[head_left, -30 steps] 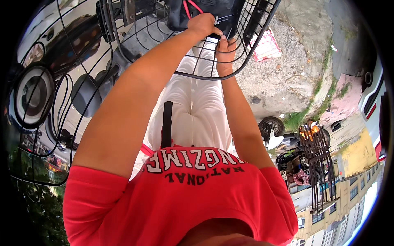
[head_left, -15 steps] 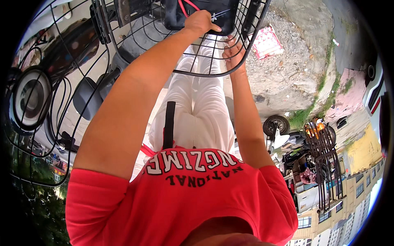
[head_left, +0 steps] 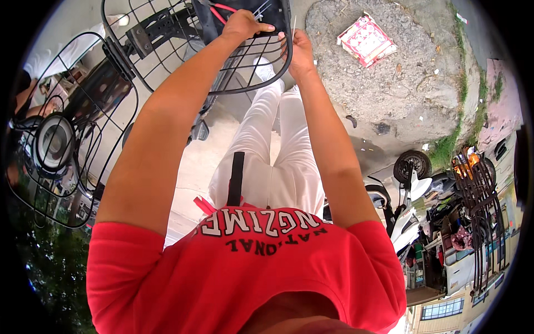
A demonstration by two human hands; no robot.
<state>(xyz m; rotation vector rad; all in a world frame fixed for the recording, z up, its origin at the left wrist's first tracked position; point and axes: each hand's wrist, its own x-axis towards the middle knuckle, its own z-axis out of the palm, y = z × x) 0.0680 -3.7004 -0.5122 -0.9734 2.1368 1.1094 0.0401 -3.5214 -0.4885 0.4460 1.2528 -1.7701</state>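
A black box (head_left: 207, 26) with a glossy surface sits in a black wire basket (head_left: 245, 89) at the top of the view. Red cables (head_left: 223, 8) run across it, and pale thin cable ties (head_left: 261, 8) show beside them. My left hand (head_left: 243, 25) lies over the box with its fingers curled and its thumb pointing right; what the fingers hold is hidden. Just outside the basket's right rim, my right hand (head_left: 301, 53) is closed, its fingertips close to the wire. A thin whitish strip, like a cable tie (head_left: 294, 22), sticks up from its fingers.
A round lamp (head_left: 54, 142) and a second wire basket (head_left: 41, 206) are at the left. A red-and-white carton (head_left: 367, 40) lies on rough ground at the right. Farther right are a wheel (head_left: 412, 166) and a rack of dark bars (head_left: 481, 209). Another person's leg (head_left: 67, 50) shows at upper left.
The basket and box have shifted up and left in the view, while the ground has slid right. My right hand has come from behind the basket wires to beside its rim, with the strip showing.
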